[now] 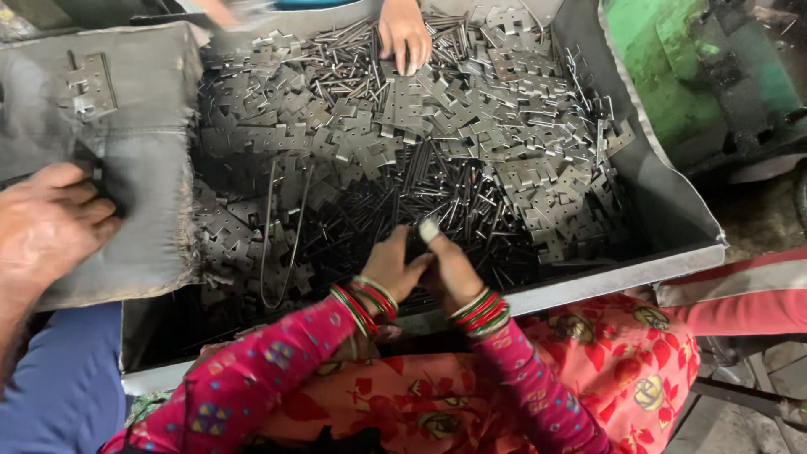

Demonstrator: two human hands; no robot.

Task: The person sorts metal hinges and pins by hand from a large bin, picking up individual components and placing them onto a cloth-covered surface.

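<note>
A wide grey metal tray (672, 202) held a deep heap of hinge plates (471, 126) and thin pins (395, 210), with a green machine (672, 67) beside it and a co-worker's hand (405, 34) reaching in from the far side. At the near rim the left hand (388, 267) and right hand (451, 271) were pressed together, fingers curled about something small and dark that I could not make out. The plates looked stiff, light and sharp-edged, likely best pinched by their flat faces.

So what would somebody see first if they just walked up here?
Probably the big grey tray in the middle, heaped with flat metal hinge plates and thin dark pins. Next, at its near edge, the left hand and right hand close together, with red and green bangles.
</note>
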